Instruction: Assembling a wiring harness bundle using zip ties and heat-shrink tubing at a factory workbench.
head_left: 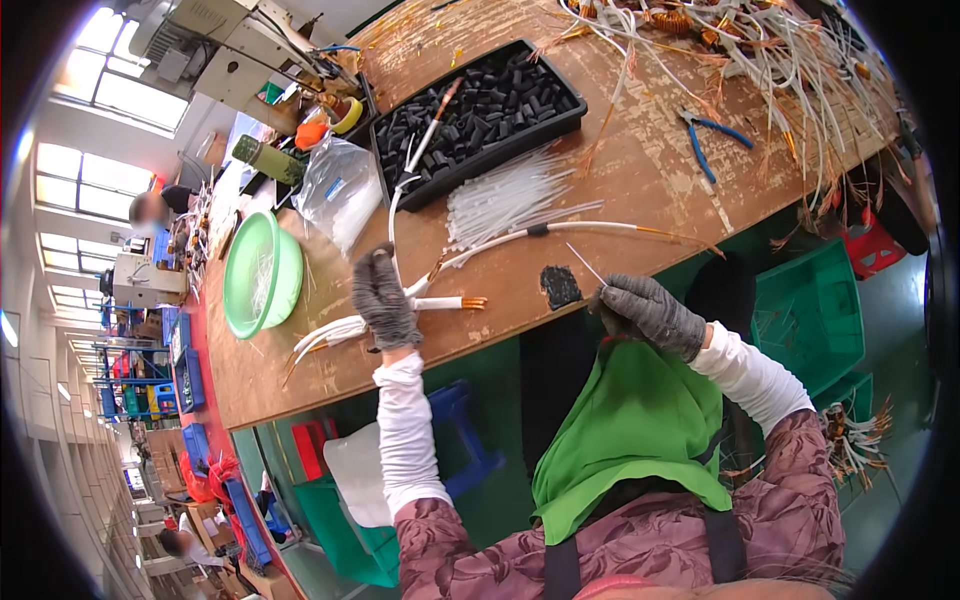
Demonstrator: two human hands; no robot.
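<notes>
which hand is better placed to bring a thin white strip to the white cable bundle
Most likely the right hand: it pinches a thin white strip with one end sticking out, while the left hand is occupied gripping the white cable bundle.

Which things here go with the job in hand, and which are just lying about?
Likely part of the job:
- white cables, at the left hand
- thin white strip, in the right hand
- piled white strips

Apparently just lying about:
- pliers, untouched
- green cylinder, untouched
</notes>
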